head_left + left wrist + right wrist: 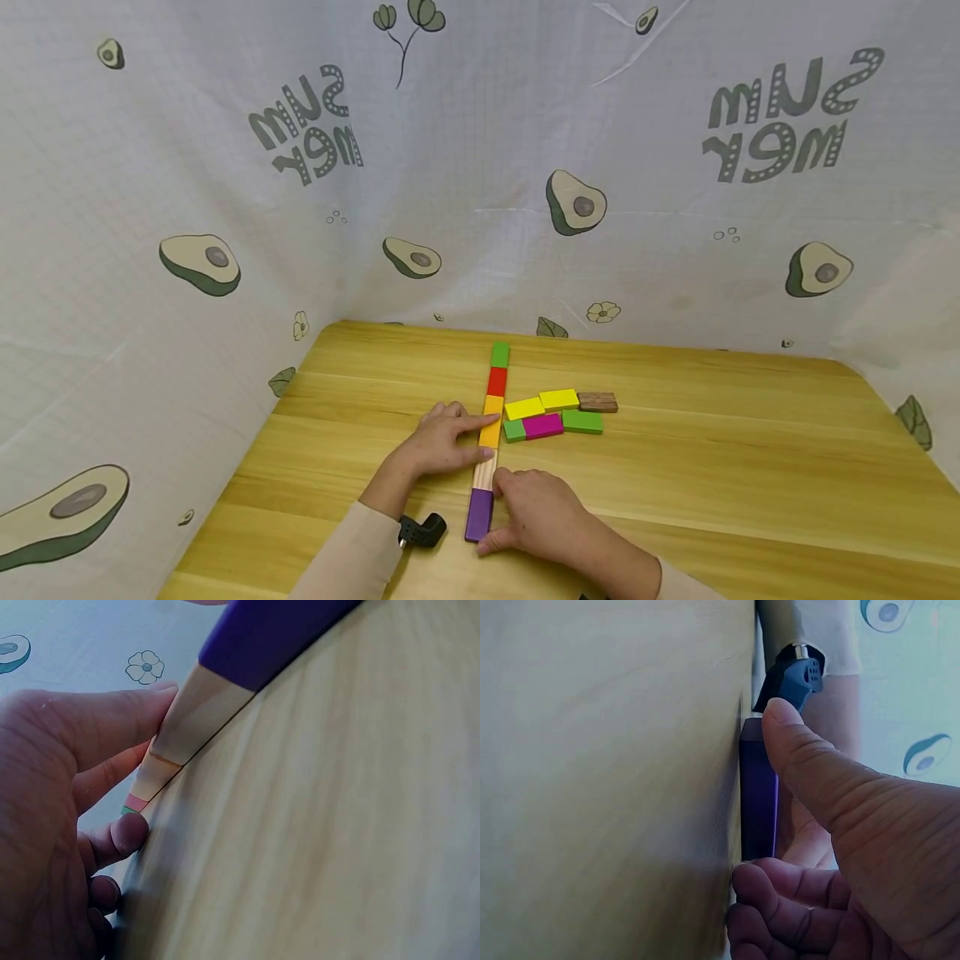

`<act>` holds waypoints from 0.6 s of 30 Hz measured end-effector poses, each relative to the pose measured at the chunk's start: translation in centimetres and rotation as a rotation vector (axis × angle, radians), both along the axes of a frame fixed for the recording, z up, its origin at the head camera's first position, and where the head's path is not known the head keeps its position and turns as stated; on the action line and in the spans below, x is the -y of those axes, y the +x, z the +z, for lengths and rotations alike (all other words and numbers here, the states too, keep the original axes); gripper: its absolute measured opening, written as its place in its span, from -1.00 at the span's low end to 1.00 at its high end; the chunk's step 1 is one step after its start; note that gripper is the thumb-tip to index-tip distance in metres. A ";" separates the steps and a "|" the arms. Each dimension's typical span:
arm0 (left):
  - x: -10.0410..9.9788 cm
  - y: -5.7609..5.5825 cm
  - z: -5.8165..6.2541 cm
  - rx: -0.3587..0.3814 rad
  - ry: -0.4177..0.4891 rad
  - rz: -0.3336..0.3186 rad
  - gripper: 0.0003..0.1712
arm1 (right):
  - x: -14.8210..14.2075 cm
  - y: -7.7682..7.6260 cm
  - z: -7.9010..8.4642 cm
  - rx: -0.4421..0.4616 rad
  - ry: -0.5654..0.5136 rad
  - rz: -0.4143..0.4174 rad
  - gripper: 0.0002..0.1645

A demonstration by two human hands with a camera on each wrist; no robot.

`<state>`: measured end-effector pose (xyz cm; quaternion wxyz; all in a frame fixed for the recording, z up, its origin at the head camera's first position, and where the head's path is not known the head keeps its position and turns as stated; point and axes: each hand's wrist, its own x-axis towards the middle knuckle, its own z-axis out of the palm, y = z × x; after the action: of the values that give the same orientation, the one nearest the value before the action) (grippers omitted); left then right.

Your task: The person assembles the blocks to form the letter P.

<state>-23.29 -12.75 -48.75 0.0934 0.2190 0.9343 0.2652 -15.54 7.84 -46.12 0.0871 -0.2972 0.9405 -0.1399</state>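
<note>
A single-file row of wooden blocks runs away from me. Nearest is a purple block (478, 517), then a plain wood block (483, 477), orange blocks (489, 437), a red block (497, 382) and a green block (499, 355) at the far end. From the left, my left hand (435, 443) reaches over the row, its straight index finger on the orange part and its thumb on the plain block. My right hand (543, 512) holds the purple block, thumb at its near end and curled fingers by its right side, as the right wrist view shows.
Right of the row lie two yellow blocks (558, 400), a dark brown block (597, 402), a magenta block (543, 427) and two green blocks (582, 422). A black wrist device (423, 530) sits at the left sleeve. A printed white curtain (480, 167) borders the wooden table (712, 467).
</note>
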 end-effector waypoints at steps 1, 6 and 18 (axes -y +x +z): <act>0.0 0.0 0.0 0.000 -0.001 0.000 -0.33 | 0.0 0.0 0.0 0.001 -0.001 -0.001 -0.17; -0.1 0.1 0.1 0.000 -0.004 0.000 -0.32 | 0.0 0.1 -0.1 0.000 -0.003 -0.005 -0.18; -0.1 0.1 0.0 0.005 0.008 0.007 -0.32 | -2.1 -2.6 1.7 0.079 -0.091 -0.122 -0.33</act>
<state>-23.17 -12.68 -48.74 0.0941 0.2156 0.9337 0.2698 -18.16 9.97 -44.38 0.1018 -0.2370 0.9454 -0.1993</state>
